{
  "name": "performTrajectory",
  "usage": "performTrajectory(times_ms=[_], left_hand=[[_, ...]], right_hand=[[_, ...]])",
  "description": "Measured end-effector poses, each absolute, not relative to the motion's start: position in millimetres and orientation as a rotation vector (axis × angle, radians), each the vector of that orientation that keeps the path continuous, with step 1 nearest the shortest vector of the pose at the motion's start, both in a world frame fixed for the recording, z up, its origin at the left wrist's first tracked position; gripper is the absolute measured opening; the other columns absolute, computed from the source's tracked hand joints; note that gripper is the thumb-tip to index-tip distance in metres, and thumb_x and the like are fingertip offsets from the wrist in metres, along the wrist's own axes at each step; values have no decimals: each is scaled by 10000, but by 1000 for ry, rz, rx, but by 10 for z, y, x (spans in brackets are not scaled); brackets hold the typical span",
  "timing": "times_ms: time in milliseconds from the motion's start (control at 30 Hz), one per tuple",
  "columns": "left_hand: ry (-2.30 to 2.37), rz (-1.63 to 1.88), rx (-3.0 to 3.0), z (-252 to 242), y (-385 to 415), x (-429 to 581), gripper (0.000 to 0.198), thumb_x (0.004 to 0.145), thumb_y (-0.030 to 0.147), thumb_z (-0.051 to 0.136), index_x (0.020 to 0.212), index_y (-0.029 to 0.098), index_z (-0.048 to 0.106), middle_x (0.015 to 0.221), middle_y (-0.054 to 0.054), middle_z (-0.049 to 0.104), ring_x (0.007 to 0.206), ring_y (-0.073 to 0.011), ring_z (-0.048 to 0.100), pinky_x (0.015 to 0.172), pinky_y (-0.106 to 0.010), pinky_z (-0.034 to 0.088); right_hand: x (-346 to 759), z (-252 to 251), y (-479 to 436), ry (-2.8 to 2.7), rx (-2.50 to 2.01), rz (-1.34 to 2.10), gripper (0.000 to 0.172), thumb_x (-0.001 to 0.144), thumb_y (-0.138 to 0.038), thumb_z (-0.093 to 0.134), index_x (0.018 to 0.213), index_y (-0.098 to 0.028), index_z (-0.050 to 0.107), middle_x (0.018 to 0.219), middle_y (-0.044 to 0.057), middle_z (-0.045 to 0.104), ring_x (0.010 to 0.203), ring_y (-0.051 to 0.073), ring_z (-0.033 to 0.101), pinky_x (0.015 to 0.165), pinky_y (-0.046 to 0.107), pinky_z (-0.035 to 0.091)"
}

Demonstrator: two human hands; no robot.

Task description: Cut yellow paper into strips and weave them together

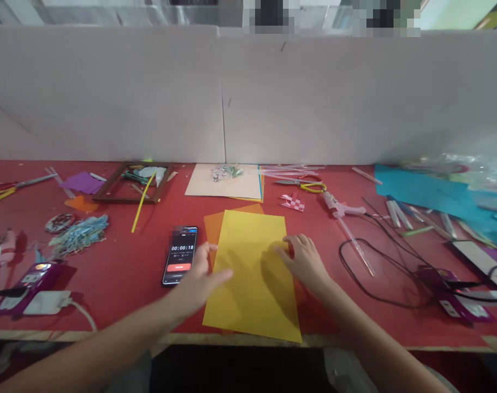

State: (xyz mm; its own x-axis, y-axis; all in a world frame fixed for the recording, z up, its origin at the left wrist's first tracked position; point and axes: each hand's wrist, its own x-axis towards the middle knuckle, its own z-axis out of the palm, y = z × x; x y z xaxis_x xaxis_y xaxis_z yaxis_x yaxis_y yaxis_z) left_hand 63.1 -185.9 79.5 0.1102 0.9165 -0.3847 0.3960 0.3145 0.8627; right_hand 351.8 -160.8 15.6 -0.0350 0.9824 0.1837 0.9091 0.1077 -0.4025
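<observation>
A yellow paper sheet lies on the red table in front of me, with an orange sheet showing under its top left corner. My left hand hovers at the sheet's left edge, blurred, fingers stretched out. My right hand rests on the sheet's right edge, fingers bent down onto the paper. A phone showing a running timer lies just left of the sheets.
Scissors, a pink glue gun with black cables, and a blue sheet lie to the right. A beige sheet, a wooden frame and paper clips sit behind and left. A white partition backs the table.
</observation>
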Motion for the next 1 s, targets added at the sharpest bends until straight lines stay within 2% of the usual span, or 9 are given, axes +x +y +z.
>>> performTrajectory(times_ms=[67, 133, 267, 400, 467, 633, 767, 867, 1000], left_hand=[[1542, 489, 1207, 783, -2044, 817, 698, 700, 435, 715, 1266, 269, 340, 1486, -189, 356, 1379, -381, 389, 985, -536, 479], [1539, 486, 1152, 759, -2121, 895, 723, 727, 420, 678, 1299, 259, 267, 1508, -206, 314, 1381, -355, 400, 1026, -521, 459], [1404, 563, 933, 761, -2084, 924, 665, 807, 374, 597, 1314, 285, 175, 1430, -182, 438, 1244, -271, 569, 980, -425, 511], [1399, 681, 708, 807, -1991, 1027, 538, 810, 339, 593, 1245, 290, 280, 1421, -138, 460, 1226, -245, 583, 890, -382, 540], [1373, 728, 546, 821, -1920, 1113, 466, 811, 312, 575, 1204, 285, 327, 1315, -114, 561, 1124, -229, 644, 843, -380, 546], [1292, 881, 463, 787, -1656, 1322, 349, 736, 245, 643, 1059, 205, 517, 1067, -121, 677, 975, -265, 683, 802, -390, 550], [1380, 967, 484, 735, -1450, 1453, 552, 701, 235, 680, 1201, 181, 451, 1071, -110, 663, 1028, -260, 660, 848, -358, 515], [1407, 1042, 536, 733, -1400, 1531, 709, 703, 225, 695, 1315, 185, 339, 1088, -100, 655, 1064, -240, 644, 874, -328, 491], [1405, 1098, 580, 742, -1564, 1503, 726, 787, 279, 637, 1379, 174, 230, 1136, -128, 646, 1084, -240, 637, 905, -352, 488]], right_hand=[[3577, 113, -1623, -1992, -1965, 225, 333, 888, -463, 521, 987, -171, 646, 962, 151, 640, 993, 354, 571, 913, 493, 451], [3601, 103, -1630, -1962, -2027, 238, 356, 884, -477, 525, 1009, -164, 641, 984, 156, 639, 1004, 351, 573, 913, 475, 448], [3599, 145, -1601, -1923, -2055, 382, 358, 873, -496, 519, 958, -168, 634, 960, 150, 649, 954, 323, 602, 832, 420, 464], [3612, 187, -1525, -1852, -2100, 478, 352, 839, -523, 528, 851, -182, 614, 922, 150, 656, 914, 323, 619, 771, 402, 466], [3625, 195, -1484, -1793, -2122, 500, 338, 805, -511, 563, 860, -179, 600, 964, 164, 656, 947, 335, 619, 783, 407, 470], [3655, 197, -1361, -1694, -2065, 617, 403, 781, -422, 599, 1089, -171, 534, 1053, 139, 670, 944, 274, 653, 748, 338, 490], [3666, 190, -1204, -1696, -2044, 657, 480, 732, -290, 642, 1178, -157, 527, 1003, 116, 701, 888, 263, 668, 698, 296, 467], [3668, 196, -1052, -1716, -1982, 658, 459, 786, -210, 552, 1240, -153, 527, 919, 92, 711, 825, 245, 666, 673, 283, 451], [3708, 238, -839, -1820, -1787, 704, 408, 789, -148, 521, 1187, -180, 602, 963, 73, 722, 854, 225, 657, 707, 270, 460]])
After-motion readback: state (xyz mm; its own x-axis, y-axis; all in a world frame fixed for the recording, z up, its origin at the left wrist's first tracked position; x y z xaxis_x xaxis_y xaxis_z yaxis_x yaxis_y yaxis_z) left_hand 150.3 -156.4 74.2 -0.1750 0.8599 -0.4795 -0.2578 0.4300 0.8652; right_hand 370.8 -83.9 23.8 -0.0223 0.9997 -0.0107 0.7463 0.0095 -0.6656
